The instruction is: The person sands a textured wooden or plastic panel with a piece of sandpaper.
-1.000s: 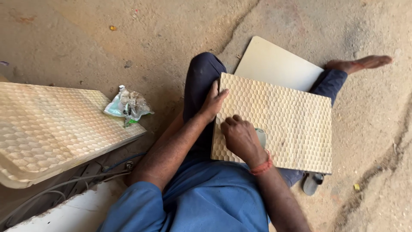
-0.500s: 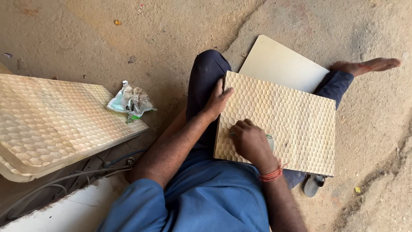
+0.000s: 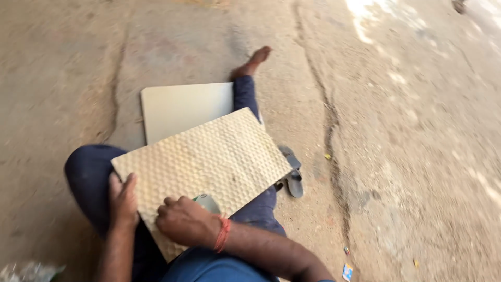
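Hands at work on a textured tile (image 3: 209, 159) resting across the lap of a person seated on the floor (image 3: 407, 156). The left hand (image 3: 122, 201) lies flat on the tile's near-left edge, fingers extended, steadying it. The right hand (image 3: 185, 222) is curled around a small pale object (image 3: 207, 202), pressed to the surface. A smooth tile (image 3: 182, 109) lies beneath, a sandal (image 3: 292, 172) beside. The tile looks mostly clean; progress cannot be judged.

Textured tile (image 3: 209, 156) on lap, over smooth tile (image 3: 182, 107); sandal (image 3: 292, 175) right.

Beige honeycomb-textured tile (image 3: 209, 162) flat across lap, corner outward.
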